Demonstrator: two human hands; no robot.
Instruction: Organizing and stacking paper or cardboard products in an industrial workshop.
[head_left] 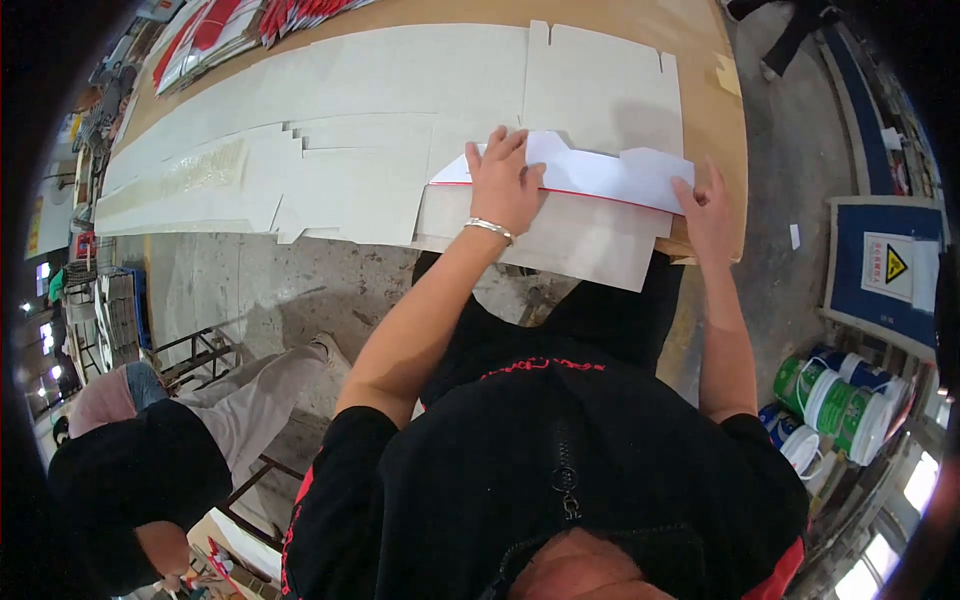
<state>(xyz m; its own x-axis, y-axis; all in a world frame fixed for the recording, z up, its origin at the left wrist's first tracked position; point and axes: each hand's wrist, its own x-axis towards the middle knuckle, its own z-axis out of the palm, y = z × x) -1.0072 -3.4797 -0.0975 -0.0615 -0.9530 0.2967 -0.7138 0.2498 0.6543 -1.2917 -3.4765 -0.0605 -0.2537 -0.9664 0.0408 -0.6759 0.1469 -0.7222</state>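
Observation:
A long white folded card piece [595,172] with a red lower edge and a notched upper edge lies on grey-white cardboard sheets [600,95]. My left hand [503,188], with a silver bracelet at its wrist, rests on the left part of the card, fingers spread. At the card's right end is my right hand [708,218]. Its thumb touches the card's corner, while the index finger stretches upward, apart from the thumb. Beneath the card, a cardboard flap [580,240] sticks out over the table's near edge.
The brown table [712,120] shows at the right. Red and white printed pieces [215,40] are stacked at far left. Another person [150,460] sits at lower left. Paint buckets [835,405] and a blue board [880,260] stand on the right; someone's legs [795,35] show at far right.

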